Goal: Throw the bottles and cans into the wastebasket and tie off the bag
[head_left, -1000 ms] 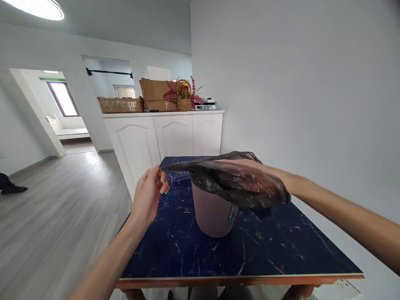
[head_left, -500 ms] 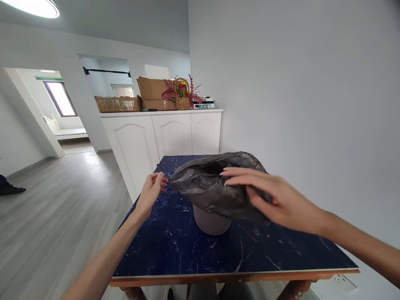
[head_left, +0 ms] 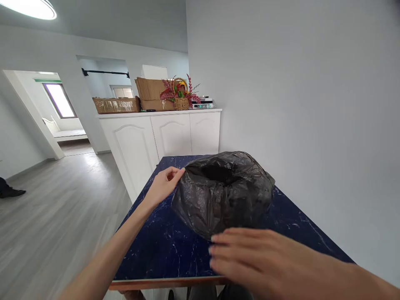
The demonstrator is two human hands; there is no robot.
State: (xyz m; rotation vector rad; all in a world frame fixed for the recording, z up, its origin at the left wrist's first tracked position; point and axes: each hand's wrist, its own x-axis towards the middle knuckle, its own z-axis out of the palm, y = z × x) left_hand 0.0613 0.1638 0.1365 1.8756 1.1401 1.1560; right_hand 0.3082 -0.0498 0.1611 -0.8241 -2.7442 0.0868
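Observation:
A black plastic garbage bag [head_left: 223, 200] is spread over the middle of the table, with its dark mouth facing up. It hides the small bin beneath it. My left hand [head_left: 164, 183] is at the bag's left side, thumb and forefinger pinching its rim. Close to the camera, my right hand [head_left: 250, 260] is somewhat blurred. Its fingers are stretched out, just below the bag's front edge, and nothing shows in them. Whether its fingertips touch the plastic I cannot tell.
The blue marbled table [head_left: 156, 250] meets a grey-white wall [head_left: 296, 104] on the right. Behind stands a white cabinet [head_left: 134, 141] bearing cardboard boxes [head_left: 117, 106] and a flower basket [head_left: 181, 103]. A person's shoe [head_left: 12, 192] shows at far left.
My right hand has left the bag's mouth and come down toward me. My left hand has moved right onto the bag's rim. The bag's front now hangs lower, covering the bin.

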